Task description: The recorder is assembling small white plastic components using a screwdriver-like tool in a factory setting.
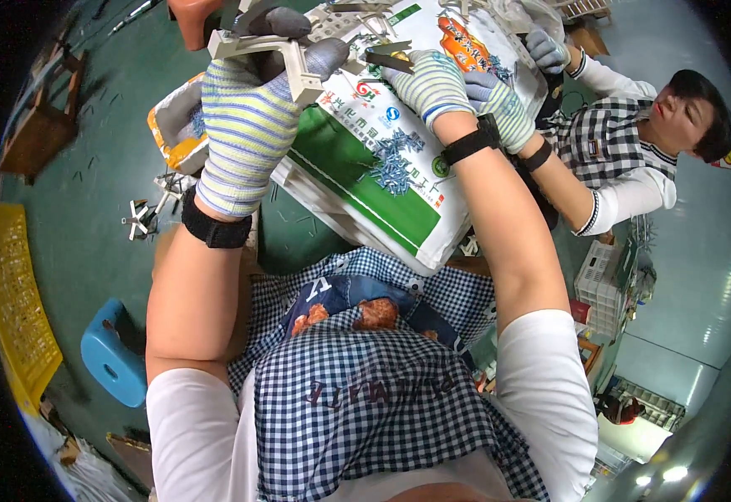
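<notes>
My left hand (253, 117), in a striped glove with grey fingertips, is closed around a beige plastic bracket (294, 71) at the upper left, above the sack's edge. To its right, my right hand (432, 88) wears a matching glove. Its fingers are closed at the end of a dark flat strip (389, 62); the fingertips are partly hidden. Under both hands lies a white and green printed sack (357, 180). A pile of small bluish metal screws (395, 159) rests on it, nearer me than my right hand. More beige parts (365, 21) lie at the far end.
A co-worker on the right reaches in; their gloved hand (503, 109) is right beside mine, the other (547, 52) farther off. An orange-white box (177, 125) holds screws at left. A blue stool (113, 356) and yellow crate (18, 301) stand on the floor.
</notes>
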`<act>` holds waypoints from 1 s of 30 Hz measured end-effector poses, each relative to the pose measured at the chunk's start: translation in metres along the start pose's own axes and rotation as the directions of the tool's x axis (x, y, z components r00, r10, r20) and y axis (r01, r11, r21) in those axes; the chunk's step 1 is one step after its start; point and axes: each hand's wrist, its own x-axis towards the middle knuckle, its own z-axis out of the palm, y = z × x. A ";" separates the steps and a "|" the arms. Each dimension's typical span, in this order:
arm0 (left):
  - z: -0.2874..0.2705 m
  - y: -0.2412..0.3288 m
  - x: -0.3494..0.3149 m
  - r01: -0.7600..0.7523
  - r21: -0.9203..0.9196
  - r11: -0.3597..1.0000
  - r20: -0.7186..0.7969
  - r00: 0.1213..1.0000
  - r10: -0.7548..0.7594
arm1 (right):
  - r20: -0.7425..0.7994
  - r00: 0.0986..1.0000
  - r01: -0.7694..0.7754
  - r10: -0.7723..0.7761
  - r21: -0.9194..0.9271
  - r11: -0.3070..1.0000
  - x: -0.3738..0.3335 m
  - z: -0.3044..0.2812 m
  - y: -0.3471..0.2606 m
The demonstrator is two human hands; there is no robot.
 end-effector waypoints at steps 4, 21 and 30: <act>-0.001 0.002 0.001 0.023 0.043 0.999 0.045 0.999 -0.025 | 0.098 0.995 -0.020 0.018 0.019 1.000 0.004 0.000 -0.003; 0.009 -0.031 -0.007 -0.421 0.067 0.905 0.135 0.902 0.410 | 0.155 0.987 -0.157 -0.037 0.907 -0.391 -0.141 -0.041 0.002; 0.011 -0.031 -0.022 -0.459 0.132 0.878 0.173 0.883 0.436 | 0.217 0.976 -0.216 0.008 0.973 -0.078 -0.178 -0.085 -0.047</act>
